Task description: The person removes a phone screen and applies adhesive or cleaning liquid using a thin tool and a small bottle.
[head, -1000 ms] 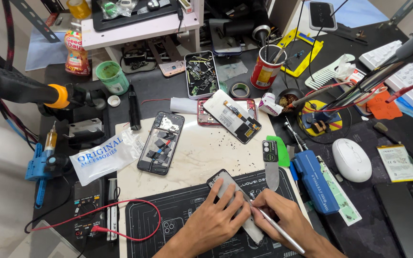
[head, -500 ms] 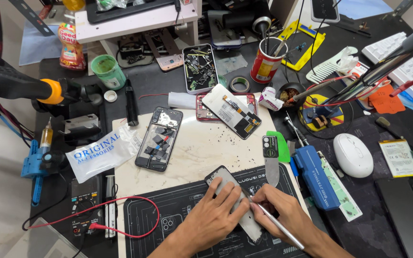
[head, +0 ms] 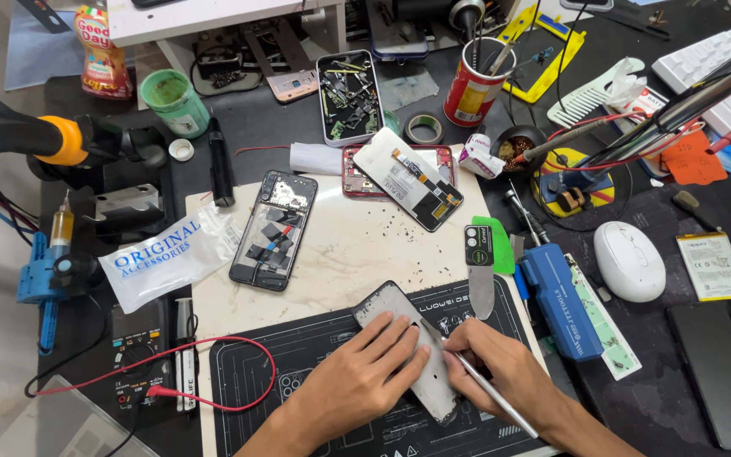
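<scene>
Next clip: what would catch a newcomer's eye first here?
First, the two hands at bottom centre: the left hand presses down a grey phone back cover on the black work mat, while the right hand works a thin metal tool along it. Just above lies an opened phone on the pale board. A red tin of tools stands behind.

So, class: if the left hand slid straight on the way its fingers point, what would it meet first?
The left hand lies on the grey phone panel, fingers pointing up and right. Past the panel's edge, the flat metal spatula looks like the first thing in line, though depth is hard to judge.
</scene>
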